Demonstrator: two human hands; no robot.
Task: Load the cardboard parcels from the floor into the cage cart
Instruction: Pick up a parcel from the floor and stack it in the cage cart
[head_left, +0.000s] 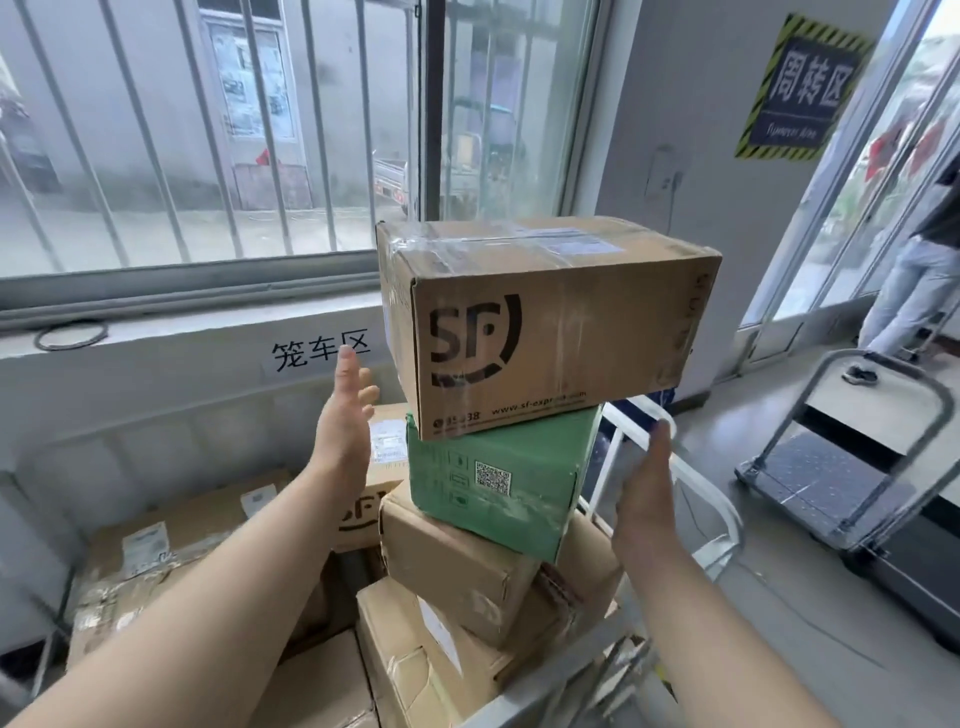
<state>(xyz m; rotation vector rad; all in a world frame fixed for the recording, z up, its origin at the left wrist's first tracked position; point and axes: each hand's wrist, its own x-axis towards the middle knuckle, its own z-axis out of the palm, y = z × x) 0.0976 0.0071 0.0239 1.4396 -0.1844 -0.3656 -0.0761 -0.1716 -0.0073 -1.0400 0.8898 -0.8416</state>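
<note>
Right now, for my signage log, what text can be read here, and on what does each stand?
"SF", "www.sf-express.com": top brown parcel.
"笼车区": white wall label.
"周转区": striped-border sign; its small line below is blurred.
"SF", partly hidden: lower brown parcel.
Green box: a QR code only; shipping labels are too small.

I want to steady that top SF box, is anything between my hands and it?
Nothing visible. The open left hand is beside the left end of the SF box, the open right hand below its right end, next to the green box under it; neither touches it.
</note>
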